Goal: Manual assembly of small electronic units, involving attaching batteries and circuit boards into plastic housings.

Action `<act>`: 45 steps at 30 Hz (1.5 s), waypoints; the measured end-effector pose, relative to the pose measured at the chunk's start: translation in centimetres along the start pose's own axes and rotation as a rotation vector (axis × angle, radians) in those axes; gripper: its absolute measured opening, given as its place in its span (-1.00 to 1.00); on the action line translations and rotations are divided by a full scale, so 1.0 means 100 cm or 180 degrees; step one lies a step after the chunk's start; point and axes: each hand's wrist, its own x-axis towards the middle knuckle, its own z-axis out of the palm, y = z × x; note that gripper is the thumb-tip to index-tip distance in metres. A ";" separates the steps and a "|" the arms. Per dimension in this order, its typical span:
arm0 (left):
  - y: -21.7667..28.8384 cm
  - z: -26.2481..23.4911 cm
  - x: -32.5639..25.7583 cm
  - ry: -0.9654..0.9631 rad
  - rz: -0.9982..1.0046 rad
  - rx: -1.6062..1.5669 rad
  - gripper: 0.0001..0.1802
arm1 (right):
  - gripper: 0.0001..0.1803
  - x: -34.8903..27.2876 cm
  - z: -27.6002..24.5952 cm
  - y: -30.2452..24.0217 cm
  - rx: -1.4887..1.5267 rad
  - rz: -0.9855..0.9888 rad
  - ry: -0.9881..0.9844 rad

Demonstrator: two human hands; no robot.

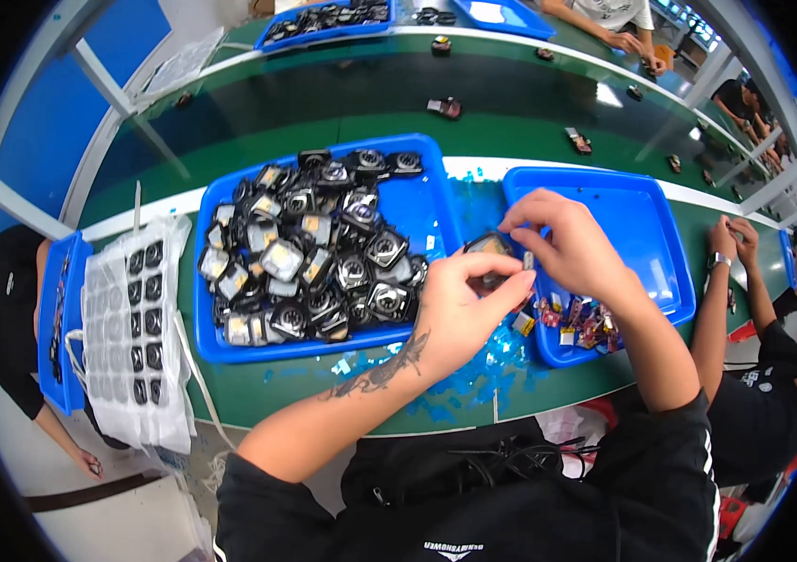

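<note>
My left hand (454, 304) is closed around a black watch case (489, 245), held just above the gap between two blue trays. A small greyish piece (528, 261) shows at its thumb and index fingertips. My right hand (567, 245) is bent over the same case from the right, fingers drawn together at its edge; what they pinch is hidden. To the left, a blue tray (447, 201) bears a heap of similar black watch cases (281, 259). Beneath my right hand, the other blue tray (637, 220) contains small red and yellow parts (590, 323) at its near end.
Blue film scraps (473, 384) litter the green bench. White plastic trays (131, 323) with black parts stand at left. Beyond lies a green conveyor belt (342, 108) carrying scattered units (445, 108). Other people work at far right (745, 253), upper right (618, 37) and left (14, 328).
</note>
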 end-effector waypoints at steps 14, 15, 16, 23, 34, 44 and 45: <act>0.007 -0.004 0.002 -0.0231 0.0222 -0.0073 -0.67 | -0.92 -0.046 -0.008 -0.003 0.3153 0.0463 0.0670; 0.009 -0.004 0.000 -0.0023 0.0258 0.0284 -0.59 | -0.91 -0.050 -0.011 -0.006 0.2772 0.0573 0.0991; 0.007 -0.004 0.003 -0.0038 0.0445 0.0069 -0.46 | -0.89 -0.054 -0.013 -0.010 0.2592 0.0597 0.1043; 0.004 -0.006 0.002 -0.0516 0.0321 0.0114 -0.42 | -0.81 -0.044 -0.005 -0.036 0.1225 0.0122 0.0848; 0.007 -0.003 0.001 -0.0414 0.0437 -0.0122 -0.54 | -0.86 -0.039 -0.002 -0.051 0.0482 -0.0001 0.1234; 0.003 0.000 -0.002 -0.0510 0.0436 -0.0177 -0.47 | -0.87 -0.039 0.002 -0.047 0.0547 -0.0121 0.1281; 0.003 0.000 -0.002 -0.0500 0.0445 -0.0207 -0.47 | -0.87 -0.039 0.002 -0.048 0.0550 -0.0117 0.1279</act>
